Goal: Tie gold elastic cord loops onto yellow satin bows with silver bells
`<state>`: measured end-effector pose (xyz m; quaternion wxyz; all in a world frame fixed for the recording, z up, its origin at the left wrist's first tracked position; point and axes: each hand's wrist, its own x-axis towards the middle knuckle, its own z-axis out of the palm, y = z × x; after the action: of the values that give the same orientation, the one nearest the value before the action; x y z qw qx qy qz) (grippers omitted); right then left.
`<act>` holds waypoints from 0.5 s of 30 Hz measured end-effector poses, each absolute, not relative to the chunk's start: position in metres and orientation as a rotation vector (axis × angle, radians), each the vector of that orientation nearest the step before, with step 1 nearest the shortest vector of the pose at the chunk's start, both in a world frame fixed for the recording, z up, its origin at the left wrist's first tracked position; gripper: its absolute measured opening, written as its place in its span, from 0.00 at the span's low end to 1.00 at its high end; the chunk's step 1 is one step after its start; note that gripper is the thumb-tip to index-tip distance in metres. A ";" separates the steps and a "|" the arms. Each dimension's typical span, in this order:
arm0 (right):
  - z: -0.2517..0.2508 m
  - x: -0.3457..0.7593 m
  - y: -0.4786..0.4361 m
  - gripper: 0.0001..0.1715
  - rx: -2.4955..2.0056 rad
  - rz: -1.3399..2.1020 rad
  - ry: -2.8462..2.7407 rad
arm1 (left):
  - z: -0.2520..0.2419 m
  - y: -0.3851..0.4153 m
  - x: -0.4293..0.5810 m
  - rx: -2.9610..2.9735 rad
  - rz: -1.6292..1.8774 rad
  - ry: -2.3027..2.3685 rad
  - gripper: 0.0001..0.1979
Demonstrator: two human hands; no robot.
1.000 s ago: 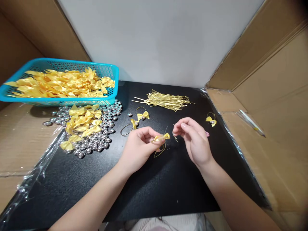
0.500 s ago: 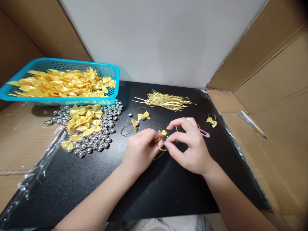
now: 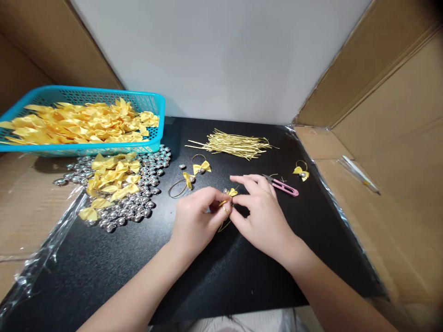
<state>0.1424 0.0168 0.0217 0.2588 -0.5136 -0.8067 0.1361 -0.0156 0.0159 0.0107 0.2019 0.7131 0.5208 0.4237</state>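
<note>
My left hand (image 3: 199,216) is closed in a pinch on a gold cord (image 3: 224,225) that hangs in a loop beneath the fingers. Just beyond the fingertips is a yellow ribbon bow (image 3: 231,192) with a small silver bell beside it. My right hand (image 3: 259,212) meets the left from the other side, thumb and forefinger pinched at the cord by the bow. Its other fingers are stretched out. The exact spot of the cord between the fingertips is partly hidden. Pink thread snips (image 3: 285,188) lie just past my right hand.
A blue basket (image 3: 159,124) of yellow bows stands at the back left. In front of it, loose bows (image 3: 114,175) lie on silver bells (image 3: 133,210). A bundle of gold cords (image 3: 237,144) lies at the back. Looped bow-and-bell pieces (image 3: 201,167) lie around. A white pen-like tool (image 3: 360,174) rests on cardboard.
My right hand has moved left and down to the cord, its thumb and forefinger closing there. The thread snips are now uncovered. The whole view has shifted slightly.
</note>
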 end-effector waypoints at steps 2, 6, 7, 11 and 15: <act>0.020 0.142 0.017 0.09 -1.391 0.497 -2.168 | 0.010 0.016 -0.016 2.016 1.186 1.430 0.05; 0.019 0.143 0.020 0.10 -1.388 0.817 -2.071 | 0.009 0.015 -0.016 2.044 1.218 1.381 0.04; 0.019 0.142 0.021 0.10 -1.382 0.891 -2.024 | 0.009 0.016 -0.016 2.040 1.229 1.370 0.04; 0.020 0.143 0.026 0.09 -1.360 1.114 -1.862 | 0.008 0.016 -0.018 1.909 1.262 1.354 0.03; 0.023 0.147 0.030 0.09 -1.309 1.307 -1.723 | 0.004 0.017 -0.021 1.672 1.237 1.358 0.05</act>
<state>0.1467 0.0304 0.0234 0.3018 -0.4937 -0.6498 0.4929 -0.0209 0.0167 0.0041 0.3232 0.6370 0.5174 0.4712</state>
